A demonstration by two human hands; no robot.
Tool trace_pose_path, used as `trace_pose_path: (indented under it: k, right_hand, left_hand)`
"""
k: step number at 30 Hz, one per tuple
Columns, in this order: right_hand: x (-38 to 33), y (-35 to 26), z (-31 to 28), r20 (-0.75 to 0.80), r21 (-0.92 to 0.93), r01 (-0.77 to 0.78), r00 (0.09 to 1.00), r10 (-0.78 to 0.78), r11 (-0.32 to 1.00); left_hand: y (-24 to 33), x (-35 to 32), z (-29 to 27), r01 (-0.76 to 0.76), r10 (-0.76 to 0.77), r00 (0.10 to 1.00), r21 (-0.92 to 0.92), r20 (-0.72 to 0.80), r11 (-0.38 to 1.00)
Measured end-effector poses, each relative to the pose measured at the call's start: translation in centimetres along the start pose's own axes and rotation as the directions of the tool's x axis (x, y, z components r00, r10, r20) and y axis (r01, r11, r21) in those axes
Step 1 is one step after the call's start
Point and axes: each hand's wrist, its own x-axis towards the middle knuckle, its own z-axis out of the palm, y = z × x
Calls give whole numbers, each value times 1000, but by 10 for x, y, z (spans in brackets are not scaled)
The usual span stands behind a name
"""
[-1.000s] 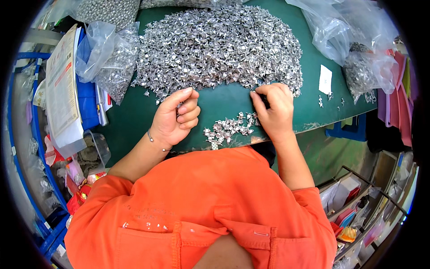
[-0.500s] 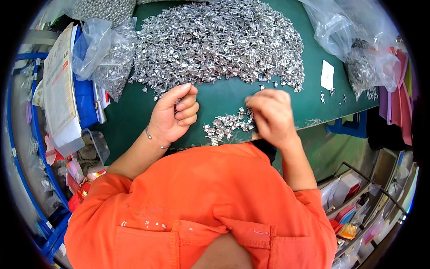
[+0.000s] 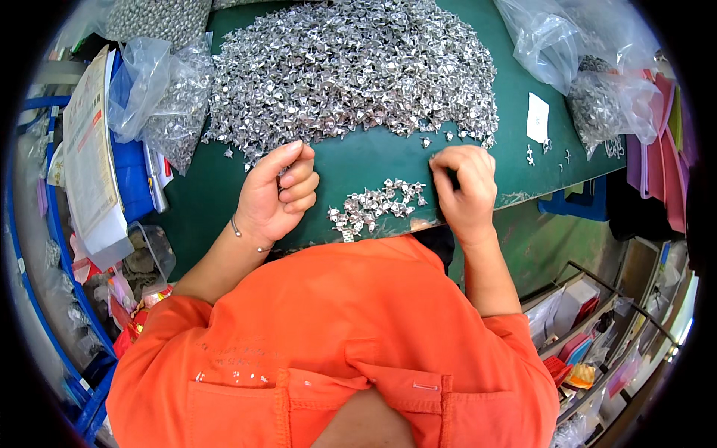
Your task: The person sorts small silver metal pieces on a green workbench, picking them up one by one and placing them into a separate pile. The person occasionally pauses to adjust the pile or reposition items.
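Note:
My left hand (image 3: 278, 188) is curled closed at the near edge of a big heap of small silver metal pieces (image 3: 355, 78), thumb resting along the bent fingers. Whatever lies inside that grip is hidden. To the right, my right hand (image 3: 467, 183) has its thumb and fingers bent together, fingertips low over the green tabletop (image 3: 366, 158); anything between them is too small to make out. Between both hands, close to the table's front edge, lies a small cluster of similar silver pieces (image 3: 377, 205). Neither hand touches this cluster.
Clear plastic bags of metal pieces stand at the left (image 3: 179, 112) and right (image 3: 597, 104). A white paper slip (image 3: 538, 118) lies at right beside a few loose pieces. Papers on a blue holder (image 3: 93, 149) border the left side; a blue stool (image 3: 579, 200) stands beyond the right edge.
My right hand has drawn away from the small cluster, to the right and slightly farther out. My left hand keeps nearly the same pose. The whole view has shifted a little.

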Motion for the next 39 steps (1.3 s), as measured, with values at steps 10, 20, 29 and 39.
trace_pose_path:
  k: [10, 20, 29, 39]
  right_hand:
    - [-2, -4, -7, 15, 138, -179, 984, 179, 974]
    - [11, -1, 2, -17, 150, -215, 975, 220, 965]
    - [11, 0, -5, 173, 264, -138, 980, 94, 955]
    - [2, -6, -13, 334, 463, -125, 942, -42, 877]
  left_hand:
    - [0, 1, -2, 0, 0, 1000, -1, -7, 1000]
    - [0, 1, 1, -8, 9, 1000, 22, -15, 1000]
    - [-1, -2, -1, -14, 14, 1000, 13, -16, 1000]
    - [-1, 0, -2, -1, 1, 1000, -14, 5, 1000]
